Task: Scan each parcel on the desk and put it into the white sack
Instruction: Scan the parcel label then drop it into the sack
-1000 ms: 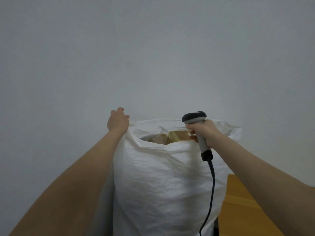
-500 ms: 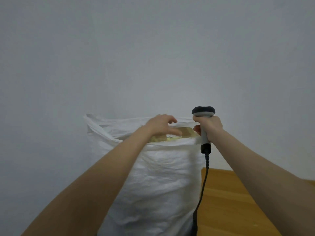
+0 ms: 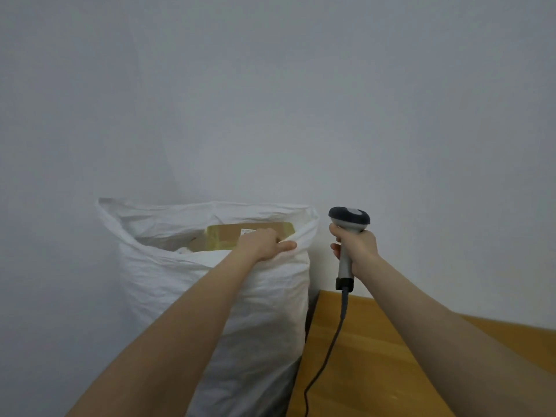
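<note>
A brown cardboard parcel (image 3: 225,237) wrapped in yellowish tape, with a small white label (image 3: 248,232) on top, lies inside the open mouth of the white woven sack (image 3: 264,326), near its right side. The left hand (image 3: 263,245) clutches the sack's near rim, thumb outside along the edge and fingers curled over it toward the parcel. The sack stands against a plain pale wall (image 3: 270,100), just beside the left end of a wooden desk (image 3: 376,371). Right of the sack, the right hand (image 3: 358,248) is wrapped around the handle of a grey handheld barcode scanner (image 3: 350,218) held upright, its dark cable (image 3: 328,353) trailing down over the desk
</note>
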A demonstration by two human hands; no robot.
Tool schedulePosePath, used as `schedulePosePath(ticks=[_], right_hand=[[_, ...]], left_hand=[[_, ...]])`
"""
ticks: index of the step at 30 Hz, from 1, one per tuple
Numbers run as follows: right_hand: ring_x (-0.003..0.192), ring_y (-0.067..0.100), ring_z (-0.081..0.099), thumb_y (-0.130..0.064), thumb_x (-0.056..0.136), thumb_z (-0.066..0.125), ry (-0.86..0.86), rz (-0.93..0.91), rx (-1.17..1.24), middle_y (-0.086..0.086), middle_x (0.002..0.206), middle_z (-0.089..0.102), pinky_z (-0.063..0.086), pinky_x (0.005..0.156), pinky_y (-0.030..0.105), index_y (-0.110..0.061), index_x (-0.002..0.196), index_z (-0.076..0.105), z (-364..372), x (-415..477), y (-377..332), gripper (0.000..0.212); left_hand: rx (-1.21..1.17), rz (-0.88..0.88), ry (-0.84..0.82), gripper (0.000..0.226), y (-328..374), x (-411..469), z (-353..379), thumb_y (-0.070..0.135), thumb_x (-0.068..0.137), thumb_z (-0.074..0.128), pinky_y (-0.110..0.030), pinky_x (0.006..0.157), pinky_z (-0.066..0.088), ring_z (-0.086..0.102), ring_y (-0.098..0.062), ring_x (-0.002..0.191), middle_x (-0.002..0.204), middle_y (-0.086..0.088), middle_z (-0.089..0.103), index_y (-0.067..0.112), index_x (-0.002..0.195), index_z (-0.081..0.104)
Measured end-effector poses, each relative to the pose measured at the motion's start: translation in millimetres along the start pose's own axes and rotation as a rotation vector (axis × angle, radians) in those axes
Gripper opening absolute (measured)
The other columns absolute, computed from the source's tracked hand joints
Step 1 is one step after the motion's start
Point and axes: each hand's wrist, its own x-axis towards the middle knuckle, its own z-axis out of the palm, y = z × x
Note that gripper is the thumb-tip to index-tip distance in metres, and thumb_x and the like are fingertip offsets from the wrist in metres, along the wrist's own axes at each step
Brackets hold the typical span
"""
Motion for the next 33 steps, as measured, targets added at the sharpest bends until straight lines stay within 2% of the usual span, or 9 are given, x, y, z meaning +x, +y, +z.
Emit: schedulePosePath(ticks=[2, 6, 10, 14, 17, 21, 24, 29, 33], right_hand=[[0.068, 0.020, 0.061, -0.024, 0.080, 0.076, -0.038, 0.011, -0.024, 0.008, 0.079, 0.061, 0.057, 0.087, 0.045, -0.008, 0.087, 0.058, 10, 2, 0, 0.025], [0.080, 0.024, 0.060, -0.024, 0.080, 0.076, -0.094, 0.054, -0.008, 0.009, 0.086, 0.060, 0.057, 0.086, 0.046, -0.007, 0.094, 0.058, 26, 7, 8, 0.029], [0.086, 0.028, 0.063, -0.023, 0.080, 0.076, -0.117, 0.054, 0.002, 0.008, 0.081, 0.060, 0.056, 0.087, 0.047, -0.009, 0.083, 0.058, 34, 12, 11, 0.023], [0.071, 0.024, 0.061, -0.021, 0.080, 0.076, -0.129, 0.104, 0.045, 0.010, 0.077, 0.060, 0.056, 0.080, 0.041, -0.002, 0.094, 0.061, 34, 18, 14, 0.028], [0.071, 0.026, 0.062, -0.018, 0.082, 0.075, -0.153, 0.160, 0.095, 0.015, 0.076, 0.063, 0.055, 0.076, 0.038, -0.002, 0.090, 0.059, 33, 13, 17, 0.024], [0.080, 0.027, 0.067, -0.021, 0.083, 0.076, -0.112, 0.239, 0.130, 0.016, 0.086, 0.068, 0.057, 0.086, 0.041, -0.008, 0.084, 0.055, 17, 6, 22, 0.025], [0.073, 0.022, 0.065, -0.021, 0.083, 0.076, -0.068, 0.274, 0.167, 0.013, 0.081, 0.066, 0.056, 0.085, 0.039, -0.010, 0.086, 0.054, -1, 8, 25, 0.024], [0.064, 0.017, 0.061, -0.020, 0.084, 0.075, -0.030, 0.291, 0.196, 0.011, 0.076, 0.063, 0.055, 0.071, 0.034, -0.012, 0.092, 0.056, -30, 6, 31, 0.023], [0.061, 0.017, 0.060, -0.019, 0.085, 0.074, -0.007, 0.294, 0.214, 0.010, 0.074, 0.062, 0.054, 0.069, 0.033, -0.011, 0.093, 0.056, -50, 4, 35, 0.021]], left_hand=[[-0.032, -0.024, 0.098, 0.049, -10, -1, 11, 0.060, 0.087, 0.051, -0.029, 0.063, 0.036, 0.062, -0.022, 0.082, 0.078, 0.007, 0.057, 0.019, 0.061, 0.050], [-0.017, 0.006, 0.391, 0.033, -17, -1, -11, 0.050, 0.086, 0.059, -0.030, 0.063, 0.037, 0.062, -0.024, 0.087, 0.082, -0.001, 0.062, 0.022, 0.070, 0.063], [-0.014, -0.082, 0.597, 0.042, -50, -2, -43, 0.045, 0.087, 0.060, -0.030, 0.058, 0.036, 0.057, -0.025, 0.073, 0.064, -0.001, 0.052, 0.018, 0.056, 0.049], [-0.003, -0.162, 0.571, 0.050, -68, -3, -44, 0.043, 0.089, 0.059, -0.029, 0.057, 0.032, 0.052, -0.024, 0.067, 0.056, 0.003, 0.042, 0.019, 0.050, 0.039], [0.032, -0.154, 0.551, 0.052, -59, -1, -46, 0.044, 0.088, 0.059, -0.028, 0.054, 0.028, 0.049, -0.022, 0.065, 0.056, 0.003, 0.043, 0.018, 0.050, 0.037], [0.101, -0.136, 0.574, 0.036, -43, 3, -32, 0.044, 0.092, 0.053, -0.027, 0.059, 0.034, 0.060, -0.024, 0.078, 0.074, -0.001, 0.060, 0.019, 0.066, 0.058], [0.178, -0.086, 0.580, 0.032, -22, 7, -27, 0.040, 0.097, 0.047, -0.027, 0.064, 0.035, 0.063, -0.027, 0.091, 0.092, -0.005, 0.068, 0.018, 0.089, 0.068], [0.179, -0.088, 0.511, 0.031, 0, 19, -17, 0.039, 0.098, 0.043, -0.032, 0.075, 0.039, 0.059, -0.029, 0.104, 0.109, -0.008, 0.066, 0.018, 0.107, 0.064], [0.159, 0.012, 0.506, 0.039, 30, 25, -12, 0.040, 0.098, 0.045, -0.039, 0.092, 0.040, 0.044, -0.028, 0.121, 0.128, -0.010, 0.050, 0.017, 0.129, 0.050]])
